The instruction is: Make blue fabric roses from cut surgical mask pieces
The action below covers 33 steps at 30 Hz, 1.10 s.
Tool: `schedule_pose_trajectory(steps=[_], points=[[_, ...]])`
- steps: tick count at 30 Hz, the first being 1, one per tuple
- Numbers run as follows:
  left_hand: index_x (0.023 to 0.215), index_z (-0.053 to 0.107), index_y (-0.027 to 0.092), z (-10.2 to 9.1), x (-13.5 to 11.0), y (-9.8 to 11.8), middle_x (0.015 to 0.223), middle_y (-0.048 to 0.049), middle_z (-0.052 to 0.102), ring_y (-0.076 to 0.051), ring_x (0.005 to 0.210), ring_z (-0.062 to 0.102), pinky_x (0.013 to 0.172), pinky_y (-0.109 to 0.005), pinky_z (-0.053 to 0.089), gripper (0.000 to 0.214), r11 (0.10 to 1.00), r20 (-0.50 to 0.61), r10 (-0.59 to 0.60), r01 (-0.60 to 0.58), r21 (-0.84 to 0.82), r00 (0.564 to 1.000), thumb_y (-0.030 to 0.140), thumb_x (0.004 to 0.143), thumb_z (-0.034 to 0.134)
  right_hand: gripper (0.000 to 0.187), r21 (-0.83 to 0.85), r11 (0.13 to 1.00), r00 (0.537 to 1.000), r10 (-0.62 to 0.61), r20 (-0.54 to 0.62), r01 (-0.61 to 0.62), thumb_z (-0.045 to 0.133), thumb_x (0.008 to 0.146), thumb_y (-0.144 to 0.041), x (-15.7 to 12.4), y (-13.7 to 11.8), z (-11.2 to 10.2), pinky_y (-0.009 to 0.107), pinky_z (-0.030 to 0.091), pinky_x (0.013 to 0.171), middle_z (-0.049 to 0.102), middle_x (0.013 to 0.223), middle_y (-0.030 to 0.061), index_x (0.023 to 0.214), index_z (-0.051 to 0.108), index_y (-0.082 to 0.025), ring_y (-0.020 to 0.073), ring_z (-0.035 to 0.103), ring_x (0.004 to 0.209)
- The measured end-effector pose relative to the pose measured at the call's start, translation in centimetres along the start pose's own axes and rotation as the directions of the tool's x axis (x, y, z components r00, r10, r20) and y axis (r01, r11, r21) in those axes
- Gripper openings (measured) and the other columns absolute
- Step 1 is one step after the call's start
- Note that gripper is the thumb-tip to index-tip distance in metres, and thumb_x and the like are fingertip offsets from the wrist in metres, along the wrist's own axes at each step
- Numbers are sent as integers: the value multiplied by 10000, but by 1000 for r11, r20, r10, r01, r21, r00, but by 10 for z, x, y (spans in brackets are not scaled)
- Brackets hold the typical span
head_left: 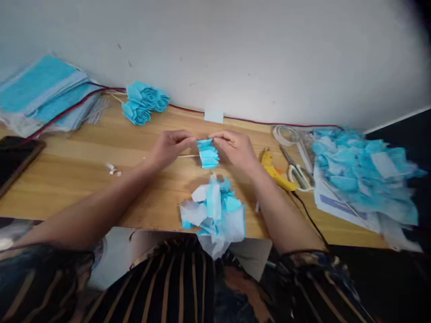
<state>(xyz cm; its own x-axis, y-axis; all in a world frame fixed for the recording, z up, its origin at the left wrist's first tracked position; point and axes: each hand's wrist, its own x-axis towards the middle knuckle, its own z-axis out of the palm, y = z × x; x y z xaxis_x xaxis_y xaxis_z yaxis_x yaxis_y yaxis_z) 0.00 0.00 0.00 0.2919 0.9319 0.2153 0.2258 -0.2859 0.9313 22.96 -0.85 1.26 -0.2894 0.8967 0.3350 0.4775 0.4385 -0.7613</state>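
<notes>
A small pleated blue fabric strip [208, 154] hangs between my two hands over the middle of the table. My left hand [173, 147] pinches its upper left edge between thumb and fingertips. At the upper right edge, my right hand [235, 147] is closed in a similar pinch. A thin pale stick [188, 155] runs from near my left hand to the strip; whether it is attached I cannot tell. Just below, at the table's front edge, lies a loose heap of blue and white fabric pieces [213, 208], partly hanging over.
Blue fabric flowers [143, 101] and stacked blue masks [43, 89] lie at the back left, a phone [16, 159] at far left. On the right are a yellow glue gun [274, 172], scissors [299, 175], a tape roll [285, 134] and a blue fabric pile [360, 170]. White scraps [112, 169] lie left.
</notes>
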Motion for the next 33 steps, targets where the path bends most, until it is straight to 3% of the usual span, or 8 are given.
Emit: schedule_pose_trajectory(steps=[2, 5, 8, 11, 14, 19, 26, 33], points=[[776, 737, 152, -3, 0, 0, 763, -40, 712, -147, 726, 601, 713, -260, 469, 355, 1000, -53, -4, 4, 8, 999, 476, 875, 629, 239, 24, 1000, 999, 19, -51, -17, 590, 915, -301, -1, 3, 1, 280, 528, 768, 803, 937, 11, 1005, 789, -203, 167, 716, 839], [761, 727, 158, -8, -4, 1, 735, -32, 701, -147, 703, 596, 687, -265, 460, 350, 996, -36, 16, -13, 86, 999, 475, 882, 640, 236, 78, 996, 994, 58, -92, -51, 592, 905, -307, -3, 5, 2, 286, 536, 756, 800, 931, 13, 994, 784, -203, 166, 711, 822], [801, 736, 167, -10, -10, 5, 789, -39, 727, -164, 746, 632, 713, -280, 470, 293, 979, 107, 72, -91, 182, 992, 453, 857, 705, 221, 137, 987, 991, 102, -91, -89, 607, 894, -314, -5, 5, 2, 288, 544, 756, 799, 937, 12, 978, 782, -209, 165, 718, 828], [860, 750, 170, -7, -13, 6, 908, -68, 755, -200, 865, 669, 811, -317, 487, 272, 952, 254, 163, -220, 213, 953, 438, 873, 710, 213, 168, 981, 989, 114, -91, -98, 618, 889, -312, -7, 4, 2, 281, 546, 739, 798, 921, 12, 974, 783, -207, 160, 724, 816], [842, 747, 167, -3, -13, 2, 893, -76, 742, -212, 870, 657, 839, -345, 483, 286, 920, 283, 214, -290, 263, 935, 433, 912, 667, 213, 184, 978, 989, 116, -93, -98, 626, 883, -309, -8, 2, 2, 272, 547, 721, 799, 906, 11, 976, 786, -203, 154, 725, 796], [808, 715, 169, 2, -12, -6, 878, -76, 709, -208, 856, 649, 829, -345, 489, 268, 915, 203, 199, -256, 311, 959, 407, 916, 654, 214, 164, 980, 988, 126, -92, -110, 638, 872, -316, -9, 2, 2, 263, 539, 693, 793, 872, 9, 971, 792, -206, 146, 703, 761], [784, 682, 167, 9, -11, -9, 880, -62, 703, -176, 808, 631, 788, -314, 468, 237, 914, 218, 170, -237, 330, 961, 367, 908, 646, 210, 161, 983, 992, 106, -63, -94, 639, 871, -310, -10, 1, -1, 255, 535, 675, 787, 860, 15, 961, 792, -197, 141, 685, 748], [768, 659, 167, 13, -14, -6, 737, -5, 652, -123, 647, 532, 625, -268, 361, 293, 917, 215, 52, -132, 377, 975, 412, 922, 611, 196, 177, 978, 993, 116, -21, -110, 652, 874, -303, -12, 4, -5, 258, 539, 701, 795, 900, 16, 966, 788, -195, 141, 694, 769]])
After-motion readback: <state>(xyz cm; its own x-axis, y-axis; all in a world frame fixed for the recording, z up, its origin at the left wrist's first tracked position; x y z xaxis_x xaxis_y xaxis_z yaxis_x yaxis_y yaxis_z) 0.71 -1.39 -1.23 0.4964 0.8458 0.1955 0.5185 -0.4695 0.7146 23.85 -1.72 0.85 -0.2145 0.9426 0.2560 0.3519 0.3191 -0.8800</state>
